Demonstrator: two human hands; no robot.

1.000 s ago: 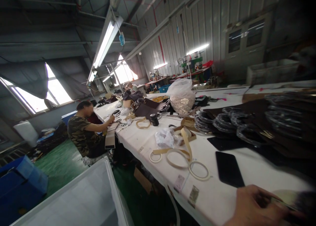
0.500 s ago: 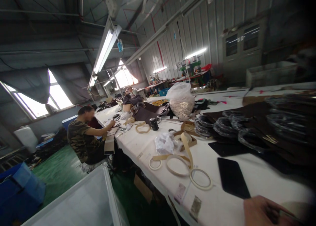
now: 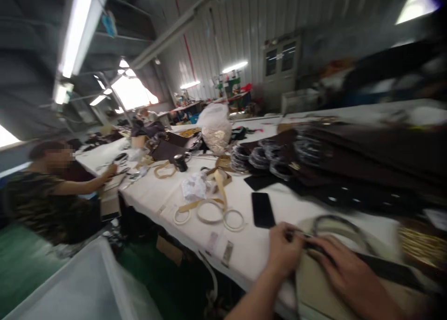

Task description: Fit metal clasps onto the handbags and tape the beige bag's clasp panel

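At the lower right, my left hand (image 3: 283, 248) is closed, its fingers pinching the end of a dark strap. My right hand (image 3: 344, 271) is bent over the same strap just to the right, thumb and fingers closed on it. Under both hands lies a beige panel (image 3: 314, 289), perhaps part of a bag, with a dark band (image 3: 389, 268) across its right side. A dark curved handle (image 3: 344, 222) arches behind my right hand. Motion blur hides the fingertips and the exact grip. A black flat rectangle (image 3: 262, 210) lies beyond my left hand.
On the white table (image 3: 146, 194) are tape rolls (image 3: 233, 220), a crumpled plastic bag (image 3: 194, 187) and a black jar (image 3: 180, 162). Dark bag pieces (image 3: 349, 166) are piled behind; gold-coloured parts (image 3: 422, 245) sit right. A co-worker (image 3: 52, 189) sits left, beyond a white bin (image 3: 80, 287).
The view has swung right and down. Both hands now show together on the strap and beige panel; before, only one blurred hand showed at the lower right edge.
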